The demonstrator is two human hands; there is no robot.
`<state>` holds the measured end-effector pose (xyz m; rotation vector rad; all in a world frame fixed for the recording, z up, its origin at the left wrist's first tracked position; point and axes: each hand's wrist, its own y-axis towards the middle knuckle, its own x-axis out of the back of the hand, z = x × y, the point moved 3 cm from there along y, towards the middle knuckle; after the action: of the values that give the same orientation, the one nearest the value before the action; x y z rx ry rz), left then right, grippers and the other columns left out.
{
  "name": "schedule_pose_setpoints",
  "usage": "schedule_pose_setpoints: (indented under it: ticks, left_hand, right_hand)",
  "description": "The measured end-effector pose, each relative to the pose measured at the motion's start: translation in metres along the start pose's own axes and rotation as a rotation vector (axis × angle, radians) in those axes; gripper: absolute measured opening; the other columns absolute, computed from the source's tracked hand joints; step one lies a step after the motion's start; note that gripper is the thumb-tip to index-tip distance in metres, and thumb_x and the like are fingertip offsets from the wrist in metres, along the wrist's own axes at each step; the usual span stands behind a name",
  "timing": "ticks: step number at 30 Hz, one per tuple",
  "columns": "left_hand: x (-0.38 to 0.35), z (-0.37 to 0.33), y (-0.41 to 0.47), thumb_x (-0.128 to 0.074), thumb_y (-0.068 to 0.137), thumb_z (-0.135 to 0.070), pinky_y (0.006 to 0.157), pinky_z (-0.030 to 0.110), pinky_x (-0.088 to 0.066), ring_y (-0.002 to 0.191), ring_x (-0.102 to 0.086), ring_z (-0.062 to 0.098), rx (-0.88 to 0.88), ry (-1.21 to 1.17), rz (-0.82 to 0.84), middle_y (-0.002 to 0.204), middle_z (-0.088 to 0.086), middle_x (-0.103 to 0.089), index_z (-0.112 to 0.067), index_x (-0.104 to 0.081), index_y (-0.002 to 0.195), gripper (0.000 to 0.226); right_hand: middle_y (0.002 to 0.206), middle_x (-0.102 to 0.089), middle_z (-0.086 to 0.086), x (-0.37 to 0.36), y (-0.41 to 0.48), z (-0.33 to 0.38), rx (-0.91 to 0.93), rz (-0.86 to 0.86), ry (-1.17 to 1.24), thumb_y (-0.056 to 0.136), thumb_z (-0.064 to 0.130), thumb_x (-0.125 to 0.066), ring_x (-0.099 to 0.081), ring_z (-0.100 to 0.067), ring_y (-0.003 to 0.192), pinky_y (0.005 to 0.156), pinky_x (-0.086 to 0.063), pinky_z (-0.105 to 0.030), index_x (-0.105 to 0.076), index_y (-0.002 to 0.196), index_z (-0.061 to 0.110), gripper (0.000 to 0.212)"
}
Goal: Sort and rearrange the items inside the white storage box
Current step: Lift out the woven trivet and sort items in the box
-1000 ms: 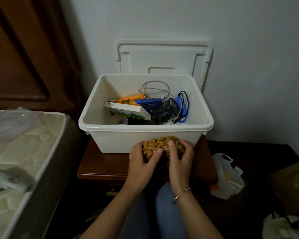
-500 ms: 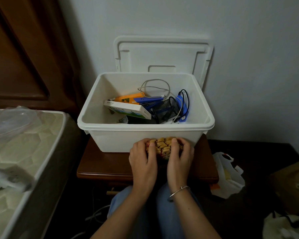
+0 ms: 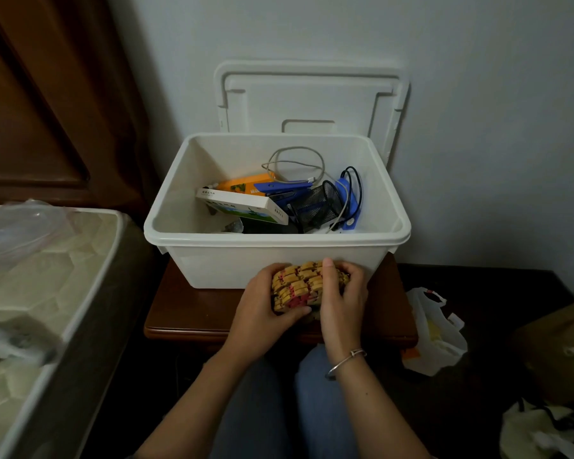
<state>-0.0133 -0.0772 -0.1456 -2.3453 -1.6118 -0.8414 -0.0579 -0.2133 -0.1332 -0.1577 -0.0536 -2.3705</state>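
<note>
The white storage box [image 3: 275,241] sits open on a small brown table [image 3: 196,313]. Nothing in it has moved since half a second ago. A small white box with a green picture [image 3: 242,207] lies on top of the pile. Behind it is an orange box [image 3: 246,183]. A blue clip [image 3: 282,188] and a black mesh cup [image 3: 318,203] lie on their sides, and a grey cable [image 3: 295,160] loops at the back.

The yellow and pink bundle [image 3: 300,284] is not in the box. It is held right in front of the box's front wall, over the table (I cannot tell if it touches the wall). It is in the same spot as before.

The hands have changed. Before, both hands lay over the top of the bundle and hid most of it. Now the left hand [image 3: 262,306] has slid to the left side, with its thumb curled under the bottom edge. The right hand [image 3: 343,303] grips the right side, with one finger over the top. Both hands are curled round the bundle, and much more of it shows.

A thin bracelet [image 3: 345,359] is on the right wrist. The box's lid [image 3: 312,101] leans on the wall behind. A mattress [image 3: 47,276] is on the left, and a white bag [image 3: 434,332] is on the floor to the right.
</note>
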Motion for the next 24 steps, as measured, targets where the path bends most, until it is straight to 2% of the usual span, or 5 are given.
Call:
schedule_pose_setpoints:
  ticks: [8, 11, 16, 19, 24]
  left_hand:
    - [-0.005, -0.002, -0.002, -0.078, 0.073, -0.038, 0.077, 0.024, -0.049, 0.093, -0.059, 0.002, 0.025, 0.034, -0.085, 0.099, -0.015, -0.064, -0.045, -0.045, 0.096, 0.041]
    - [-0.002, -0.004, -0.001, -0.078, 0.074, -0.034, 0.079, 0.029, -0.053, 0.093, -0.062, 0.0, 0.069, -0.059, -0.072, 0.098, -0.013, -0.067, -0.042, -0.048, 0.094, 0.037]
    - [0.011, -0.017, -0.015, -0.083, 0.07, -0.024, 0.077, 0.028, -0.056, 0.093, -0.068, 0.009, 0.148, -0.39, -0.038, 0.097, -0.004, -0.072, -0.026, -0.057, 0.1, 0.04]
    - [0.024, -0.027, -0.024, -0.084, 0.068, -0.021, 0.077, 0.028, -0.057, 0.099, -0.069, 0.015, 0.234, -0.694, -0.015, 0.106, -0.002, -0.072, -0.028, -0.06, 0.109, 0.048]
    - [0.027, -0.038, -0.037, -0.07, 0.078, -0.019, 0.086, 0.037, -0.056, 0.11, -0.065, 0.026, 0.363, -1.048, 0.086, 0.119, 0.009, -0.068, -0.021, -0.052, 0.129, 0.054]
  right_hand:
    - [0.108, -0.043, 0.008, -0.003, -0.001, -0.001, -0.01, 0.074, 0.012, 0.082, 0.061, -0.029, -0.039, -0.016, 0.112, 0.086, -0.036, -0.026, -0.042, 0.094, 0.048, 0.022]
    - [0.118, -0.049, 0.007, 0.002, 0.0, -0.003, -0.017, 0.168, 0.055, 0.084, 0.062, -0.029, -0.044, -0.014, 0.116, 0.094, -0.04, -0.031, -0.048, 0.099, 0.052, 0.027]
    - [0.122, -0.057, 0.014, 0.029, 0.002, -0.003, 0.013, 0.33, 0.192, 0.077, 0.068, -0.05, -0.056, -0.002, 0.111, 0.081, -0.051, -0.018, -0.054, 0.117, 0.044, 0.047]
    - [0.131, -0.054, 0.014, 0.042, -0.001, -0.008, -0.07, 0.511, 0.261, 0.062, 0.075, -0.064, -0.053, -0.002, 0.118, 0.089, -0.051, -0.022, -0.041, 0.132, 0.045, 0.08]
    - [0.123, -0.064, 0.004, 0.035, -0.022, 0.0, -0.192, 0.693, 0.394, 0.051, 0.052, -0.087, -0.06, -0.014, 0.115, 0.085, -0.053, -0.027, -0.05, 0.125, 0.038, 0.084]
